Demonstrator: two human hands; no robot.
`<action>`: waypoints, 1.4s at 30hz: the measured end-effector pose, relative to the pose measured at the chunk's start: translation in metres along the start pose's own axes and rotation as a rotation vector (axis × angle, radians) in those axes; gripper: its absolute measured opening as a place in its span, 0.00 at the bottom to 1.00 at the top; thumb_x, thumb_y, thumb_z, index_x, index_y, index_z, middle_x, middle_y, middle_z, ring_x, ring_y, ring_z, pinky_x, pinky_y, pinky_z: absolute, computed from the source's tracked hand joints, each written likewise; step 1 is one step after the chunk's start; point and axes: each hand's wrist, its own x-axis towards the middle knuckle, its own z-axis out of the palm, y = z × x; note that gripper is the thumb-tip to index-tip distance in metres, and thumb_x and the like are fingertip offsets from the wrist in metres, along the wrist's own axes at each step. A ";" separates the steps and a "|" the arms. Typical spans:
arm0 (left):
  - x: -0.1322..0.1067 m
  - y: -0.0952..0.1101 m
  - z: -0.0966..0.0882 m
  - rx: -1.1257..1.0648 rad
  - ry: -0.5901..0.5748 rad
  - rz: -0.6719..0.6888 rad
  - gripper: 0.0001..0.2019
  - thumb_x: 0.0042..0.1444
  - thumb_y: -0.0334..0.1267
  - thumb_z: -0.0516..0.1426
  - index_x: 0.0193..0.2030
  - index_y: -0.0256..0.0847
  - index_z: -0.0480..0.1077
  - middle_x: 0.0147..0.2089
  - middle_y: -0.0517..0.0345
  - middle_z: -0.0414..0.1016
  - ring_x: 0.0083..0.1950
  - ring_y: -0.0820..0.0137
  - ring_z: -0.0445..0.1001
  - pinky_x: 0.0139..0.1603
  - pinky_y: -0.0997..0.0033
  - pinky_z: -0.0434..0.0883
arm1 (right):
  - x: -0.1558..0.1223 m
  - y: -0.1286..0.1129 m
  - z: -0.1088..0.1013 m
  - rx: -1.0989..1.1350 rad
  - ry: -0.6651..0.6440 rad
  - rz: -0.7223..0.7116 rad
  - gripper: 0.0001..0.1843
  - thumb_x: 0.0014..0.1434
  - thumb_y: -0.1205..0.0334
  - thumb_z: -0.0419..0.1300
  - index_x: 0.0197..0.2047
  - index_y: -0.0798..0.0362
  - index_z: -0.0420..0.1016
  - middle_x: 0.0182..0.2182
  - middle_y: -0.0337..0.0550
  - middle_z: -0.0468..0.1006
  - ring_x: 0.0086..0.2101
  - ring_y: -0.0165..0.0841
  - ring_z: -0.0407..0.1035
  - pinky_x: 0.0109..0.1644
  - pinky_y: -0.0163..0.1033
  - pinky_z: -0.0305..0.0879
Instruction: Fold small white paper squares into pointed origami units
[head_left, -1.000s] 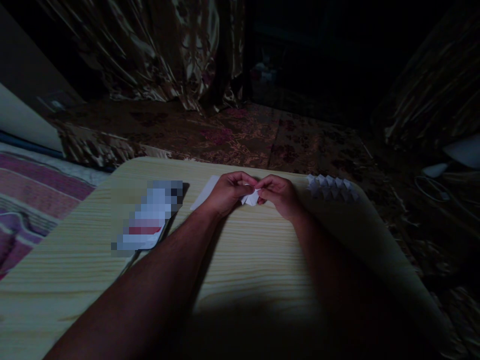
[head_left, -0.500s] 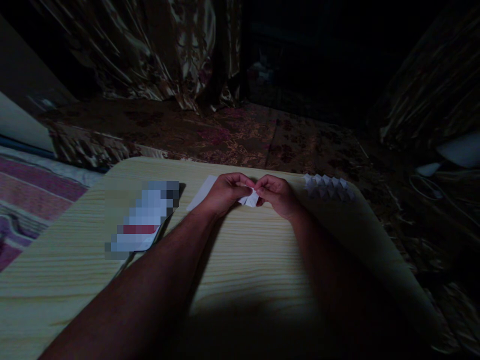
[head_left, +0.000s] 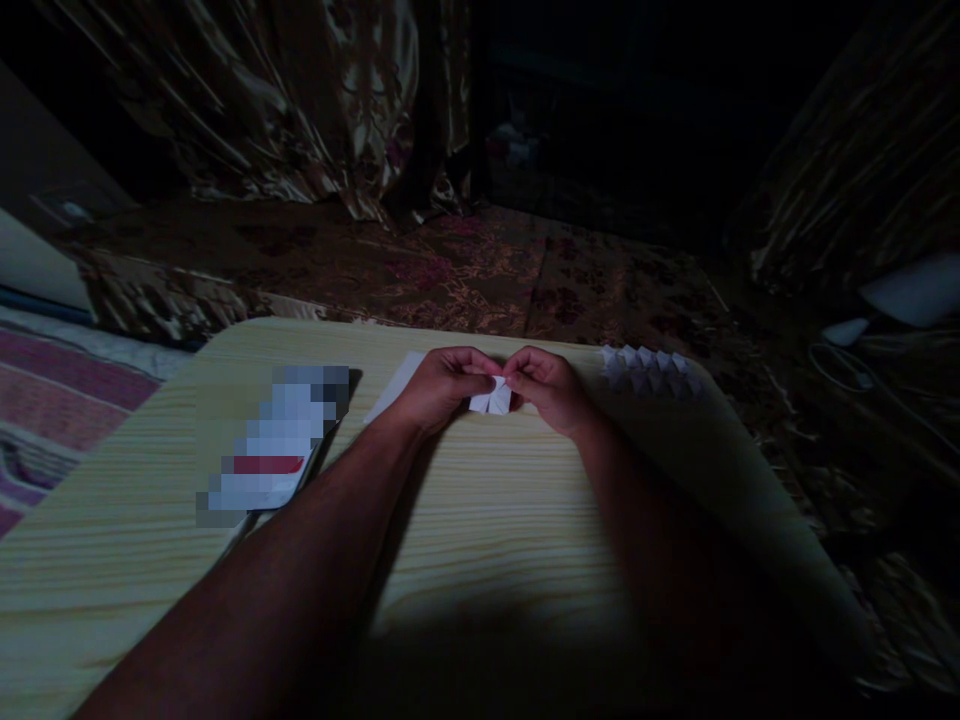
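While a patterned curtain (head_left: pixel 352 100) hangs in the gloom beyond, a pale wooden table (head_left: pixel 510 520) fills the middle of the view, with a pixelated flat object (head_left: pixel 274 435) on its left side. Near the far edge the left hand (head_left: pixel 442 385) and the right hand (head_left: pixel 551 390) meet, fingertips almost touching; a white sheet (head_left: pixel 395 385) lies just beside the left one, and two rows of folded paper pieces (head_left: pixel 654 382) stand to the right. Smallest is the folded white paper (head_left: pixel 490 399) in both pinches, gripped along its upper edge between thumbs and fingers. It hangs on the wearer's side of the fingertips, mostly below the left thumb, so the left hand is nearer; its outline looks nearly square, with no clear long axis. Compared with a second ago, it shows broader, two panels facing the camera, and everything sits farther left in view.
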 end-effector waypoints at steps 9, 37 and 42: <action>-0.001 0.002 0.002 0.054 -0.013 -0.006 0.14 0.39 0.31 0.66 0.35 0.35 0.71 0.25 0.59 0.75 0.23 0.74 0.71 0.25 0.74 0.66 | 0.000 -0.002 0.001 0.000 -0.049 -0.023 0.14 0.51 0.53 0.64 0.33 0.54 0.68 0.26 0.36 0.70 0.24 0.25 0.65 0.26 0.31 0.64; -0.002 0.004 0.005 0.248 -0.044 0.013 0.17 0.40 0.30 0.63 0.38 0.39 0.64 0.23 0.65 0.72 0.20 0.78 0.65 0.21 0.80 0.58 | 0.001 -0.001 0.008 -0.242 0.077 -0.027 0.11 0.53 0.55 0.61 0.30 0.55 0.69 0.24 0.37 0.71 0.24 0.26 0.65 0.25 0.30 0.62; -0.002 0.001 0.004 0.261 -0.047 0.026 0.17 0.42 0.30 0.63 0.38 0.39 0.63 0.25 0.64 0.72 0.20 0.78 0.65 0.21 0.80 0.58 | 0.003 0.005 0.006 -0.258 0.088 -0.040 0.11 0.53 0.55 0.61 0.31 0.55 0.70 0.25 0.37 0.71 0.23 0.26 0.65 0.24 0.31 0.62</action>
